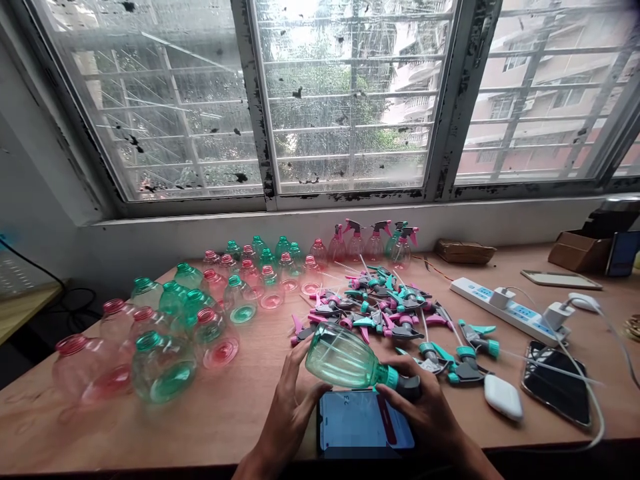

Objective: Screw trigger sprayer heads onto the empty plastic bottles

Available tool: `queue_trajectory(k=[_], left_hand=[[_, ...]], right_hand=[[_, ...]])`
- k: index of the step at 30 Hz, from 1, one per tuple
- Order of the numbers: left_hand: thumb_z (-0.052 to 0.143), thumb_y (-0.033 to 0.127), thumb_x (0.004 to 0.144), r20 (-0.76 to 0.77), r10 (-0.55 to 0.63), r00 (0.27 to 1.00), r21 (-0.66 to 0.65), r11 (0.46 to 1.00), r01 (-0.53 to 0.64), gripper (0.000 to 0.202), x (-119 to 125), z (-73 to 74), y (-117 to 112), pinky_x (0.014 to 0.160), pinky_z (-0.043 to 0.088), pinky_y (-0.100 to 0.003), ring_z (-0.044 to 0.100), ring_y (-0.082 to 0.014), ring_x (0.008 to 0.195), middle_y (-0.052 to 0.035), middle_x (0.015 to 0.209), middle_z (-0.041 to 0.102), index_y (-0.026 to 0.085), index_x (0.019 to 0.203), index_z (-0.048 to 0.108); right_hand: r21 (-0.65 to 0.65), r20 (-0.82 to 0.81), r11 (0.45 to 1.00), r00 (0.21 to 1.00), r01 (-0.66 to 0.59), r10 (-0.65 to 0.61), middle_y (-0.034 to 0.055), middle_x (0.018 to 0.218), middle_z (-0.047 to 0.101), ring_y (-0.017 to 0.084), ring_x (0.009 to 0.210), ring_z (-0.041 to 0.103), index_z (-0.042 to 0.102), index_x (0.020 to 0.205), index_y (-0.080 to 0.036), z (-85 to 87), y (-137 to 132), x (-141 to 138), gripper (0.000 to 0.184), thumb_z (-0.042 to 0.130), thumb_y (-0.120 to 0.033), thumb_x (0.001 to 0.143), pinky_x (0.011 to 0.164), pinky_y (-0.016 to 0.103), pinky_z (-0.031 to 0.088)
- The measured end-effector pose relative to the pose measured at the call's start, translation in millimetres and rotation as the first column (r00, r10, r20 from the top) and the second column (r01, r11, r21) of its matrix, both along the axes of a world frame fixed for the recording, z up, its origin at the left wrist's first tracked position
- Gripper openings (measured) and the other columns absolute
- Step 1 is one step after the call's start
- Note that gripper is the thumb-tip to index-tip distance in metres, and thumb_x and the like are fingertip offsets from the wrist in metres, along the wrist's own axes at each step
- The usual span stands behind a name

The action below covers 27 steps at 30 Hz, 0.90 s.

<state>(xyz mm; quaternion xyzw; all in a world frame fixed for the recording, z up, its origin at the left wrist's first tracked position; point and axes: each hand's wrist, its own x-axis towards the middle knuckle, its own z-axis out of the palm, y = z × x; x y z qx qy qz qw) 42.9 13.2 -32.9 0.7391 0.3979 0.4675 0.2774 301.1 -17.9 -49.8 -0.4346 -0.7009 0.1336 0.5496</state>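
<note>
A clear green plastic bottle [343,359] lies tilted on its side between my hands, just above a phone [364,422] with a lit screen. My left hand [290,407] cups the bottle's wide base, fingers curled round it. My right hand [425,410] grips the neck end, where a teal collar and a grey spray trigger head [407,383] sit on the bottle. Behind it lies a pile of loose pink, teal and grey trigger heads [385,310].
Several open green and pink bottles [165,333] crowd the left of the wooden table [235,413]. A few bottles with triggers fitted [373,243] stand by the wall. At right lie a power strip [510,310], a white mouse [503,397], a dark phone [555,383] and cables.
</note>
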Motion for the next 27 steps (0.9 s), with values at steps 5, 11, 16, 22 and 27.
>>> queue_trajectory(k=[5,11,16,22,27], left_hand=[[0.067,0.036,0.092,-0.009,-0.027,1.000,-0.029,0.999,0.026,0.060,0,-0.5,-2,0.121,0.030,-0.049,0.038,-0.0314,0.146,-0.0057,0.153,0.048,0.034,0.146,0.042],[0.060,0.042,0.095,0.013,-0.042,0.999,-0.111,0.993,0.043,0.062,0,4.1,-5,0.119,0.032,-0.049,0.038,-0.0337,0.145,-0.0111,0.154,0.047,0.027,0.150,0.037],[0.063,0.041,0.093,0.009,-0.055,0.998,-0.130,0.990,0.055,0.061,1,7.2,-7,0.119,0.031,-0.047,0.039,-0.0321,0.145,-0.0099,0.153,0.048,0.027,0.147,0.039],[0.061,0.043,0.094,0.062,-0.049,0.997,-0.181,0.982,0.060,0.047,2,11.9,-7,0.113,0.039,-0.045,0.051,-0.0319,0.135,-0.0113,0.144,0.056,0.023,0.136,0.049],[0.058,0.042,0.096,0.102,-0.028,0.994,-0.210,0.976,0.049,0.040,3,12.6,-6,0.107,0.046,-0.042,0.055,-0.0308,0.131,-0.0094,0.143,0.058,0.026,0.131,0.052]], right_hand=[[-0.036,0.027,0.999,0.999,0.037,-0.036,0.0017,0.087,0.076,0.020,0.075,0.072,0.064,0.105,-0.024,-4.7,0,2,0.020,0.071,-0.031,0.087,0.065,0.024,0.057],[0.001,0.025,1.000,1.000,0.007,-0.007,-0.0009,0.085,0.074,0.017,0.070,0.070,0.064,0.104,-0.024,1.2,0,-1,0.019,0.072,-0.029,0.086,0.065,0.022,0.057],[-0.016,0.027,1.000,1.000,0.005,-0.005,-0.0014,0.084,0.073,0.017,0.069,0.069,0.064,0.103,-0.024,5.1,1,-2,0.017,0.070,-0.027,0.087,0.063,0.021,0.056],[-0.061,0.027,0.998,1.000,-0.008,0.010,-0.0011,0.086,0.074,0.017,0.073,0.071,0.063,0.104,-0.024,2.6,2,-1,0.017,0.069,-0.028,0.088,0.066,0.021,0.056],[-0.061,0.030,0.998,0.999,-0.020,0.022,-0.0010,0.086,0.074,0.017,0.073,0.071,0.062,0.105,-0.024,1.1,3,0,0.018,0.069,-0.028,0.089,0.065,0.021,0.056]])
